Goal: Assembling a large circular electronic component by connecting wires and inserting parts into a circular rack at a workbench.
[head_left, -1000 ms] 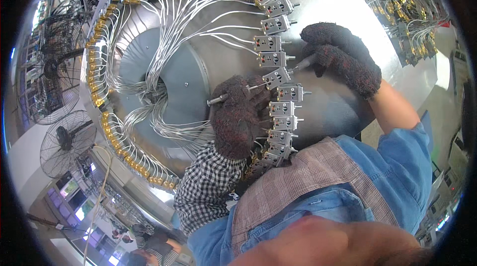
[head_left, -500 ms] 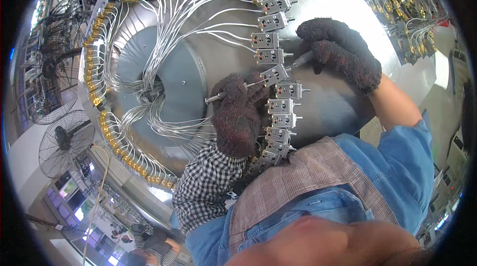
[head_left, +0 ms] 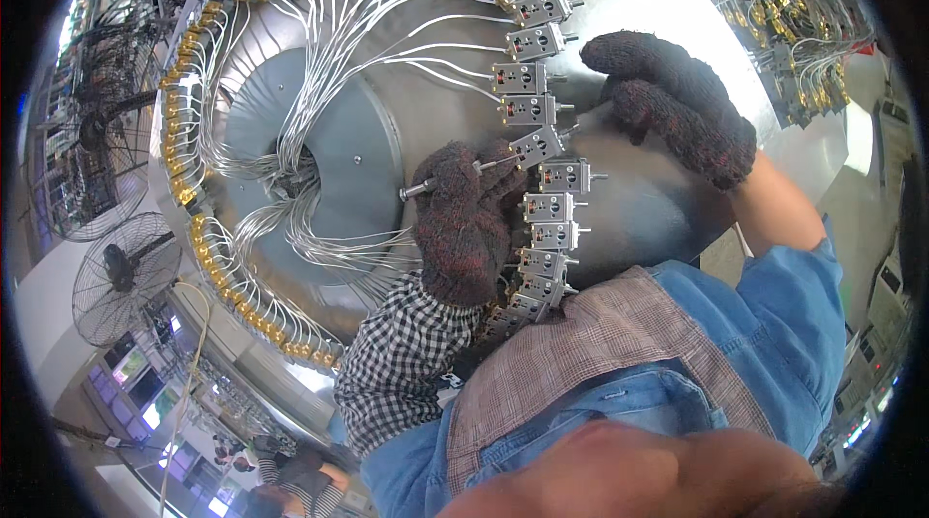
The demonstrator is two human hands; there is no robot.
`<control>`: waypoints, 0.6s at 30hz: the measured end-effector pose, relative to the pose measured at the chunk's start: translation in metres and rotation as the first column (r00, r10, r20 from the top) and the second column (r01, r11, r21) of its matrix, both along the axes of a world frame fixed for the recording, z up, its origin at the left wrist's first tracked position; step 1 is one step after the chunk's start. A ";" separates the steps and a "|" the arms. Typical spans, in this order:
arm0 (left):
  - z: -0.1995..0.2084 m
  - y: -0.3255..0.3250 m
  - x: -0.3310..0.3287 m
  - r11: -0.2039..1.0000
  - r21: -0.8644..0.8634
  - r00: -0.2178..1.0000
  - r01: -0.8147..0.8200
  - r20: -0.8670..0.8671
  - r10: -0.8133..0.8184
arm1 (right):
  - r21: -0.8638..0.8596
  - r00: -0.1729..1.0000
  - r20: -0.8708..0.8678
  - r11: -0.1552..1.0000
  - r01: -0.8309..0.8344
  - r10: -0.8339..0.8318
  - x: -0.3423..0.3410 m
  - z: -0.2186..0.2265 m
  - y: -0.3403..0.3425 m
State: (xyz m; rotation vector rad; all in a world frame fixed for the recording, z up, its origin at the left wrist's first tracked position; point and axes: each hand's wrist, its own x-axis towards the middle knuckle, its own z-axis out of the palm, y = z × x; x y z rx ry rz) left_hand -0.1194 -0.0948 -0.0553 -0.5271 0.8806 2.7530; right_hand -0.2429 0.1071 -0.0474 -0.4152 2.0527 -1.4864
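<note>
My left hand (head_left: 460, 223), in a dark knitted glove, is closed around a slim metal rod tool (head_left: 418, 190). Its flared end sticks out on the left, and its thin tip reaches a small metal box with a shaft (head_left: 535, 146). That box sits tilted in a curved row of similar boxes. My right hand (head_left: 677, 107), gloved alike, has its fingers curled on the far side of the row. A slim grey tool (head_left: 592, 116) pokes from that grip toward the tilted box's shaft; the glove hides most of it.
The boxes ring a round metal turntable (head_left: 619, 213), and silvery lines run from them to a central grey disc (head_left: 353, 146). Brass-coloured boxes (head_left: 174, 136) line the left rim. More wired parts (head_left: 794, 63) lie at far right. A fan (head_left: 121, 266) stands left; another person (head_left: 300, 484) is lower left.
My right hand has shifted slightly right, drawing its tool back a little from the tilted box's shaft. My left hand has stayed nearly still.
</note>
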 end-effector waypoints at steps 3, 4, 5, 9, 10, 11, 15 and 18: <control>-0.011 -0.003 0.004 0.999 0.037 1.000 -0.013 0.009 0.012 | -0.063 0.897 -0.438 0.993 -0.099 0.061 0.000 -0.006 0.001; -0.009 -0.003 0.004 0.999 0.037 1.000 -0.013 0.011 0.012 | -0.090 0.967 -0.254 0.996 -0.022 -0.001 0.003 0.000 -0.003; -0.005 -0.001 0.003 1.000 -0.007 1.000 0.000 0.021 0.000 | -0.102 0.996 -0.059 0.993 0.058 -0.064 0.005 0.003 -0.005; -0.014 0.000 0.005 0.991 -0.126 0.995 -0.043 -0.090 0.032 | -0.109 0.995 -0.072 0.992 0.065 -0.073 0.005 -0.002 -0.003; -0.011 0.005 0.005 0.991 -0.127 0.995 -0.045 -0.090 0.033 | -0.074 0.996 -0.018 0.994 0.082 -0.083 0.005 -0.001 -0.003; -0.005 0.011 0.003 0.987 -0.136 0.994 -0.091 -0.076 0.081 | -0.039 0.995 0.036 0.995 0.097 -0.095 0.006 0.000 -0.003; -0.001 0.009 -0.004 0.997 -0.059 0.943 -0.042 0.329 0.059 | -0.037 0.991 0.079 0.993 0.115 -0.112 0.005 -0.002 -0.004; -0.006 0.010 -0.003 0.988 -0.152 0.950 -0.034 0.301 0.079 | -0.056 0.992 0.030 0.991 0.120 -0.119 0.006 -0.002 -0.006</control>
